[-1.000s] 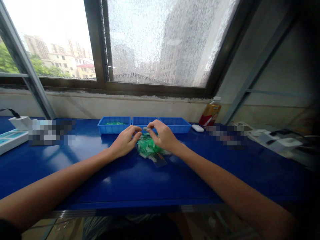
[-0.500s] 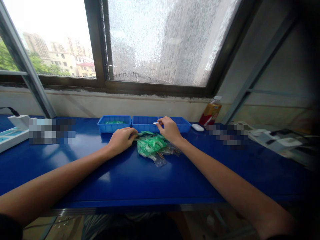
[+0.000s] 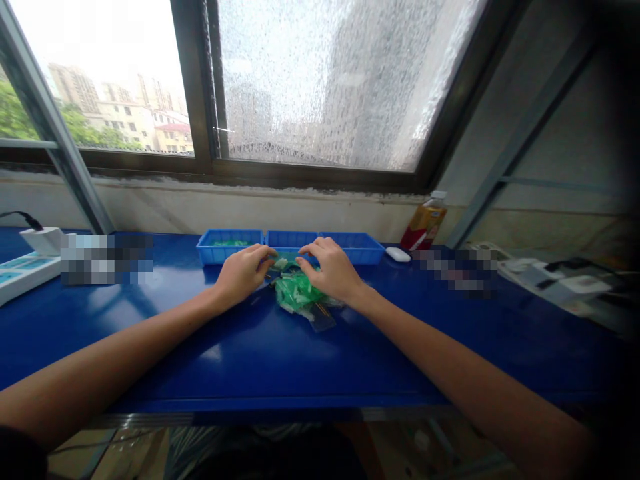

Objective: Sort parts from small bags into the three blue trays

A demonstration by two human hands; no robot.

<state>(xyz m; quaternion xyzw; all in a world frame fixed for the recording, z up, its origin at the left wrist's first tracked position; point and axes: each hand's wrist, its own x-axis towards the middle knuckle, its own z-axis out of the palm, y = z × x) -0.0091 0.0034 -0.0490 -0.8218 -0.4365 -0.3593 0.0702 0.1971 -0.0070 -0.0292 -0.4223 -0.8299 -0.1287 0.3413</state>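
A loose pile of green and clear plastic packets (image 3: 300, 293) lies in the middle of the blue table, with thin gold-coloured pieces showing in a clear one at its front. My left hand (image 3: 243, 273) is at the pile's left edge, thumb and fingers pinched on a small pale-green plastic packet (image 3: 285, 259). Over the pile's right side is my right hand (image 3: 334, 272), its thumb and forefinger apart beside that packet; I see nothing held in it. Behind the hands stand blue bins in a row; the left bin (image 3: 205, 255) has green packets in it.
The middle bin (image 3: 280, 237) and right bin (image 3: 367, 253) adjoin the left one. A white rounded case (image 3: 399, 255) and a drink bottle (image 3: 425, 223) stand to their right. Power strips lie at the far left (image 3: 30, 273) and far right (image 3: 565, 287). The window wall bounds the back.
My right hand carried a small white piece to the bins, then came back to the pile without it. My left hand went down to the pile and now lifts a packet slightly.
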